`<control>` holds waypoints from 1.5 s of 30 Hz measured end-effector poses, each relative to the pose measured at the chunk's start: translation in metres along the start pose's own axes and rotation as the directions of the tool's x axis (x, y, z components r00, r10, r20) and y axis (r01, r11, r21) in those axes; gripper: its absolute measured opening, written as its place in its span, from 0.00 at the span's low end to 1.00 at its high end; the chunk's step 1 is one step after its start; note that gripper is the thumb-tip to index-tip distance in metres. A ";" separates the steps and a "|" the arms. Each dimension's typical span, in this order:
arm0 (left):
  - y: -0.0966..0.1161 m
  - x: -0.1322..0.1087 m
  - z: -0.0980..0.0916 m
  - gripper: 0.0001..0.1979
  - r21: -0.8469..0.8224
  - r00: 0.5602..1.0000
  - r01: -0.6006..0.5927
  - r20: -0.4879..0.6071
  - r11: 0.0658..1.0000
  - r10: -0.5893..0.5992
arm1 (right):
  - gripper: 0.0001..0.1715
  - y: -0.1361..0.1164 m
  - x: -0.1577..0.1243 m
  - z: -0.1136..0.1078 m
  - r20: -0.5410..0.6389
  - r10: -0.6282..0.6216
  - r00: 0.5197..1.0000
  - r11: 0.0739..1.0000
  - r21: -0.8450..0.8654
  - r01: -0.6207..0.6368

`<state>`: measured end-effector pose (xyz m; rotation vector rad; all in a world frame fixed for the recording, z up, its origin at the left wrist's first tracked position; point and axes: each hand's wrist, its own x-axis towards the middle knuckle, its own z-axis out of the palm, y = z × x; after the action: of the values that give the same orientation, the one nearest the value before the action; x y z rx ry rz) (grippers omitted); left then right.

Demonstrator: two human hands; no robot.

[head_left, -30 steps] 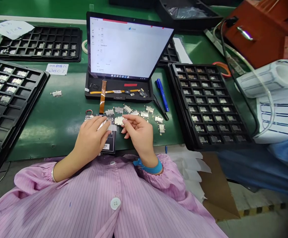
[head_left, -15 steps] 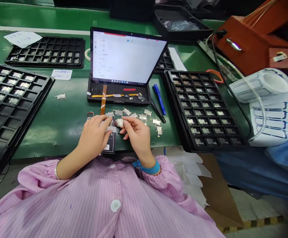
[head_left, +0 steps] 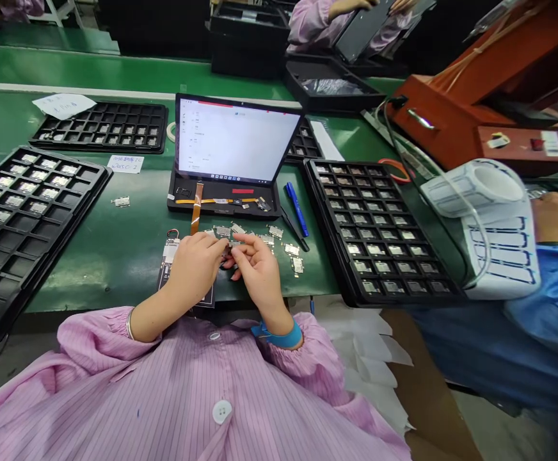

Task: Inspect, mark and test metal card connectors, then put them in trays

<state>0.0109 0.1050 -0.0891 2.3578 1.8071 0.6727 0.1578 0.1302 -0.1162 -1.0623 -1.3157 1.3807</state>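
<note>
My left hand (head_left: pixel 193 269) and my right hand (head_left: pixel 258 272) meet fingertip to fingertip in front of the lit screen (head_left: pixel 235 141). Pinched between them is a small circuit board (head_left: pixel 228 248), mostly covered by the fingers and showing dark. Under my left hand lies a flat black device part with a white patch (head_left: pixel 169 251), partly hidden. An orange flex cable (head_left: pixel 196 208) runs from it up to the black tray holding the screen. Several small silver circuit boards lie just beyond my right hand, one of them a silver board (head_left: pixel 297 266) off to its right.
Black compartment trays stand left (head_left: pixel 43 224) and right (head_left: pixel 384 237), with another tray (head_left: pixel 116 125) behind. A blue marker (head_left: pixel 297 208) and dark tweezers (head_left: pixel 294 229) lie nearby. An orange machine (head_left: pixel 432 128) stands at right; co-workers' hands show at top and right.
My left hand's fingers have closed in on the small board that my right hand was holding up, and its silver face no longer shows. The head view has tilted upward.
</note>
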 end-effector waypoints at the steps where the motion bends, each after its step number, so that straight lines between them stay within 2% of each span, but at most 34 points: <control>1: 0.000 -0.001 0.000 0.10 0.002 1.000 -0.005 -0.014 1.000 0.005 | 0.19 0.000 0.001 0.000 0.004 0.010 1.000 1.000 0.004 -0.010; 6: -0.001 -0.001 0.003 0.10 0.020 0.998 -0.022 -0.059 1.000 0.023 | 0.19 0.000 0.003 0.001 0.018 0.042 0.999 0.999 0.013 -0.042; 11: 0.002 -0.001 0.003 0.11 0.020 0.997 -0.001 -0.080 1.000 0.002 | 0.19 0.000 0.000 0.001 0.022 0.002 1.000 1.000 -0.014 -0.002; 16: 0.000 -0.012 -0.001 0.22 0.001 0.995 0.015 -0.099 1.000 -0.015 | 0.20 0.004 -0.002 -0.001 0.012 -0.001 1.000 1.000 -0.023 0.002; 22: -0.015 -0.038 -0.003 0.15 0.014 0.992 0.037 -0.124 0.999 -0.035 | 0.19 0.005 -0.004 0.000 -0.010 -0.026 1.000 0.996 -0.091 0.025; 25: -0.020 -0.044 -0.001 0.15 0.030 0.991 0.027 -0.134 0.999 -0.023 | 0.19 0.005 -0.006 0.000 -0.032 -0.027 0.999 0.995 -0.094 0.024; 45: -0.025 -0.044 -0.004 0.14 -0.078 0.990 0.059 -0.126 0.995 -0.068 | 0.15 0.001 -0.008 0.002 -0.079 -0.012 0.997 0.992 -0.126 0.002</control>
<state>-0.0214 0.0701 -0.1068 2.2472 1.8639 0.8865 0.1576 0.1220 -0.1175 -1.1838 -1.3608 1.2508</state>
